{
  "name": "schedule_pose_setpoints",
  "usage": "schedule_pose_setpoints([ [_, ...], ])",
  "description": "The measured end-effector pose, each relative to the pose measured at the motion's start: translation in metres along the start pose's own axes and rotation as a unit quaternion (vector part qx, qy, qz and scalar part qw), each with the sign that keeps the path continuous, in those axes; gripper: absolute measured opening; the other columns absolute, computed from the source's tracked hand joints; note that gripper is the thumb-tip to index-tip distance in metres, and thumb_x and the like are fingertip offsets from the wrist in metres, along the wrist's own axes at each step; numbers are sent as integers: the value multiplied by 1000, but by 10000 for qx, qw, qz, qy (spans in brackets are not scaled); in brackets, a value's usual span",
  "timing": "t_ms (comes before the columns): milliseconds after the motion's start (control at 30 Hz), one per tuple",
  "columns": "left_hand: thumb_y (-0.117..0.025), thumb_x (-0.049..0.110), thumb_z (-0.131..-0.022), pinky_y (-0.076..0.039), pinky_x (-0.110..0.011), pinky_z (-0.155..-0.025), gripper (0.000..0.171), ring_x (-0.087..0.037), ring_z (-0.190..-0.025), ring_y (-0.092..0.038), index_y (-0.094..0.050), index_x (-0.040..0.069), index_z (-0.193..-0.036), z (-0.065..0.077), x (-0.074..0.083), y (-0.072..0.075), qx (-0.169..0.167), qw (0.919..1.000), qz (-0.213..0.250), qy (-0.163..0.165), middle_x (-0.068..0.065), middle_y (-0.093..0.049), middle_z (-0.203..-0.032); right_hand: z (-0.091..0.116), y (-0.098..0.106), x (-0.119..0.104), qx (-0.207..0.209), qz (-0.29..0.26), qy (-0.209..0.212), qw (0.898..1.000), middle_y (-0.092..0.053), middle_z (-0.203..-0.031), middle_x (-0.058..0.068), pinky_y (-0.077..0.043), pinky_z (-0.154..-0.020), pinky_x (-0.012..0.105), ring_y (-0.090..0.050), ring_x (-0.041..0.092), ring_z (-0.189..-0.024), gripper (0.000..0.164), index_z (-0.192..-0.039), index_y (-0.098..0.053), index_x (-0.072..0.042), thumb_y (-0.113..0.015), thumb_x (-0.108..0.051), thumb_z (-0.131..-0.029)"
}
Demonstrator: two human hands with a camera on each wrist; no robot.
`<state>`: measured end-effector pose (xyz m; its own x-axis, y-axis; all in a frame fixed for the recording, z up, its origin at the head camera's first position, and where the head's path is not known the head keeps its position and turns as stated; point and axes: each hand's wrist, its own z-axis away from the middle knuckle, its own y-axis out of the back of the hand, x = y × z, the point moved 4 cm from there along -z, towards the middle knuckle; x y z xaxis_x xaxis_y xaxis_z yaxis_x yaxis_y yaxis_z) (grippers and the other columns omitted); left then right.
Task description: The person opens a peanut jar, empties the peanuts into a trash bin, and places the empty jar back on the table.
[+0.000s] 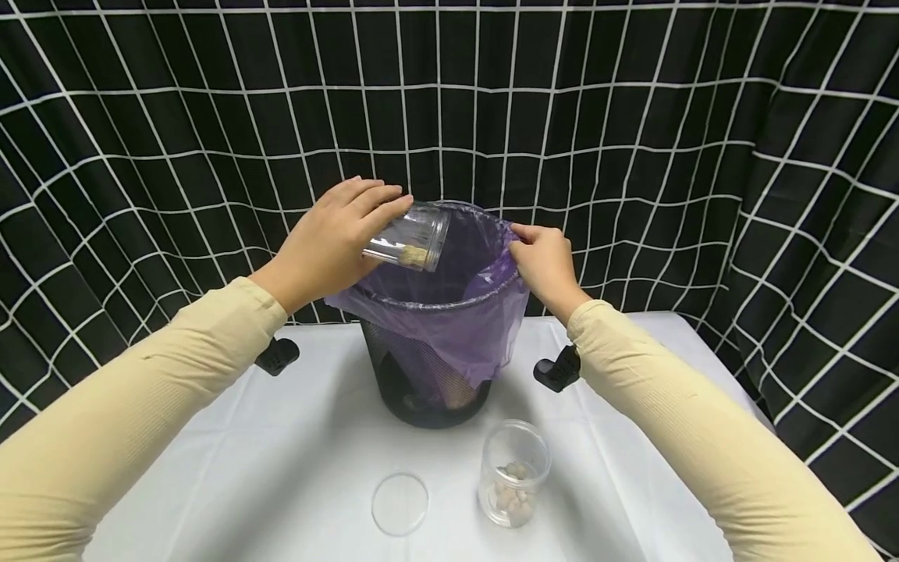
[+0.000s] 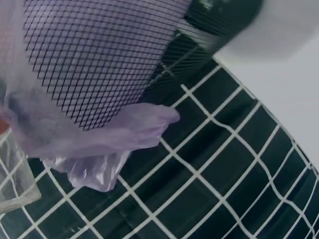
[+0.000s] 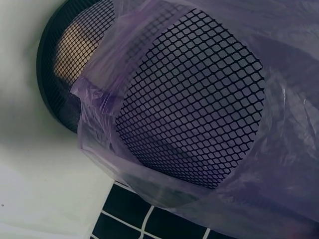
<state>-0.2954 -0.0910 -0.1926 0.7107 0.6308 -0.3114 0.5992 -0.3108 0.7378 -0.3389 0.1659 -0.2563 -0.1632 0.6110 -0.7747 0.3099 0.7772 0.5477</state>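
Note:
My left hand grips a clear plastic jar tipped on its side, mouth to the right, over a black mesh trash bin. Inside the jar, near its mouth, lies a yellowish-beige clump. A purple trash bag lines the bin and folds down over its rim. At the rim's right side my right hand pinches the bag between thumb and fingers. Both wrist views show the bin's mesh with the bag draped over it; neither hand's grip shows clearly there.
In front of the bin, a second clear jar stands upright on the white-covered table, holding several pale lumps. To its left lies a clear round lid. A black curtain with white grid lines hangs close behind the bin.

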Motion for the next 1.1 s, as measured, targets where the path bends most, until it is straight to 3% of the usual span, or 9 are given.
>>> schedule_pose_setpoints([
  [100,-84,5,-73,-35,-44,-122,72,-35,-133,-52,-55,4,-138,-2,-1,4,198,9997,62,133,-17,-58,-139,0,0,0,-31,-37,-10,10000,-67,-127,15,-45,-68,17,-59,22,-92,43,-133,-62,-3,-50,-9,-92],
  [200,-85,6,-73,-34,-44,-122,72,-36,-132,-51,-55,4,-138,-4,0,7,300,9995,51,6,-17,-58,-139,-1,1,-1,-33,-36,-6,10000,-67,-128,15,-44,-67,15,-59,22,-93,43,-133,-62,-3,-50,-9,-92],
  [367,-83,5,-74,-34,-44,-122,69,-35,-131,-52,-55,3,-138,-1,5,2,0,9996,31,-266,-16,-60,-137,-1,2,-1,23,-9,-27,10000,-67,-128,15,-45,-69,17,-59,22,-95,42,-133,-62,-3,-50,-9,-93],
  [633,-82,4,-74,-33,-43,-123,72,-35,-134,-50,-54,5,-140,-3,-2,10,216,9997,41,131,-16,-57,-142,-1,-1,-1,27,-23,32,10000,-67,-127,15,-43,-66,14,-59,22,-93,43,-133,-62,-3,-50,-9,-92],
  [800,-81,3,-74,-33,-43,-123,70,-36,-133,-50,-55,4,-139,-3,-3,13,373,9992,-8,102,-17,-57,-141,-2,0,-1,34,-31,70,10000,-67,-127,16,-44,-65,14,-60,23,-93,43,-133,-62,-3,-50,-9,-92],
  [1100,-84,5,-73,-35,-45,-122,73,-34,-133,-50,-55,5,-139,-2,5,2,-37,9999,46,-103,-15,-59,-139,0,0,0,45,-47,51,10000,-68,-125,17,-41,-59,11,-58,23,-89,42,-132,-62,-2,-51,-8,-92],
])
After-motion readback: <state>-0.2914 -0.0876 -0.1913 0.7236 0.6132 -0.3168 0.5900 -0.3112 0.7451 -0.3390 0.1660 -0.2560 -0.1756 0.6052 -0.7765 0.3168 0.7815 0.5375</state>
